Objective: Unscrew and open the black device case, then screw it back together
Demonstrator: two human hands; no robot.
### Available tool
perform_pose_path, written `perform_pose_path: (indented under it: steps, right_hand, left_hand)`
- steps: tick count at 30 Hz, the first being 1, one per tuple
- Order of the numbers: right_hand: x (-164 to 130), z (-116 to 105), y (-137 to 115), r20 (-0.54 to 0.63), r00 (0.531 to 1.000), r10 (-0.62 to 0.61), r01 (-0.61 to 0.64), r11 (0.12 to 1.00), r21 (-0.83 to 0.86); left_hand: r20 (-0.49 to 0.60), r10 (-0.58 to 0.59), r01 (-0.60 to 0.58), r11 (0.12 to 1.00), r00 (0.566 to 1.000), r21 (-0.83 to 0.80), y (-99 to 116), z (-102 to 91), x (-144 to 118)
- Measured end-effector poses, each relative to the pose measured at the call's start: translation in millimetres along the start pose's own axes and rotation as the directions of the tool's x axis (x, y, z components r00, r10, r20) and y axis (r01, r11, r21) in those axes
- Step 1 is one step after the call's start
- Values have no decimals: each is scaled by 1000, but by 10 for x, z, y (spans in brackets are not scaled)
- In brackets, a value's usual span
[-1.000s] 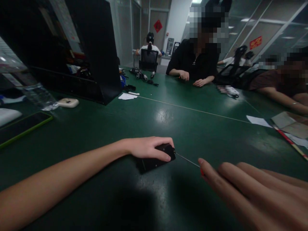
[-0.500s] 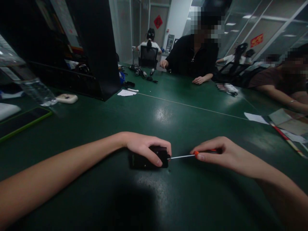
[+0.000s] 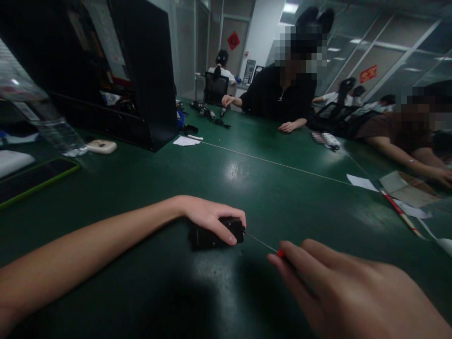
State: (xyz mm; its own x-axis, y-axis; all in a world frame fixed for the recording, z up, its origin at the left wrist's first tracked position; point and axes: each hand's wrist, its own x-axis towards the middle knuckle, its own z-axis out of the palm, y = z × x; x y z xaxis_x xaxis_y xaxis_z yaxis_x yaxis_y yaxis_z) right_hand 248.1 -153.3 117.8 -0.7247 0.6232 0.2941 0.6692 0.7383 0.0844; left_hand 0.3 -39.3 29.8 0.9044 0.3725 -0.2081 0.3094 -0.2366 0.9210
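Observation:
Lying on the green table is a black box-like device with small screws on its face. My left hand is closed around it, the thumb along the near side and the fingers over the far side and right end. My right hand grips a screwdriver with a red handle, most of which is hidden by the fingers. The thin metal shaft slants up to the left, and its tip meets the right end of the device.
A phone with a green edge, a water bottle and a cream-coloured case are at the left. A black shelf stands behind them. Papers and a red stick lie at the right. A person in black sits opposite.
My right hand has come nearer and lower, turning the screwdriver from almost level to slanting. My left hand still holds the device. The person opposite has raised one hand slightly to the left.

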Motion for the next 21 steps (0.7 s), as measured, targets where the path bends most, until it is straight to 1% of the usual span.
perform_pose_path:
  steps: [1, 2, 3, 4, 5, 6, 7, 8, 9, 10, 11, 13, 15, 17, 19, 21]
  right_hand:
    - [37, -19, 113, 107, 992, 73, -85, 990, 113]
    - [78, -34, 232, 247, 960, 131, -189, 955, 228]
    - [120, -36, 350, 370, 914, 169, -296, 900, 319]
    - [160, -21, 462, 493, 851, 182, -396, 839, 374]
    - [193, 12, 561, 588, 793, 156, -464, 780, 419]
    - [217, 60, 645, 636, 763, 114, -499, 729, 468]
    - [232, 118, 710, 656, 750, 87, -523, 684, 508]
    - [238, 178, 755, 660, 747, 82, -541, 652, 531]
    - [237, 232, 780, 656, 750, 81, -543, 642, 541]
    - [230, 274, 786, 636, 766, 97, -534, 648, 543]
    - [222, 301, 780, 603, 788, 126, -517, 669, 535]
    - [203, 307, 747, 513, 838, 184, -463, 737, 493]
    - [185, 271, 717, 432, 878, 206, -405, 801, 441]
    - [165, 227, 707, 385, 902, 196, -353, 848, 395]
    - [142, 201, 716, 359, 915, 185, -316, 880, 354]
    - [120, 195, 733, 355, 918, 176, -296, 901, 318]
  left_hand:
    - [16, -6, 6, 1000, 1000, 9, 26, 4, 2]
    - [34, -6, 5, 1000, 999, 23, 56, 10, 4]
    - [50, 2, -4, 999, 999, 42, 88, 19, 6]
    - [68, 20, -24, 998, 998, 63, 121, 30, 8]
    - [92, 34, -42, 995, 995, 86, 153, 41, 8]
    - [111, 62, -73, 992, 992, 104, 183, 51, 7]
    - [139, 89, -105, 987, 986, 117, 211, 57, 4]
    - [151, 99, -120, 982, 984, 143, 235, 60, -3]
    - [128, 94, -118, 973, 987, 197, 254, 58, -12]
    - [80, 92, -110, 956, 993, 271, 267, 52, -25]
    - [31, 88, -93, 932, 996, 351, 275, 42, -40]
    - [-45, 74, -42, 870, 996, 492, 274, 22, -75]
    - [-72, 24, 23, 809, 997, 588, 262, 10, -108]
    - [-124, -32, 107, 740, 992, 664, 248, 10, -133]
    - [-205, -70, 196, 683, 976, 704, 239, 12, -150]
    - [-268, -90, 255, 688, 959, 679, 235, 1, -160]
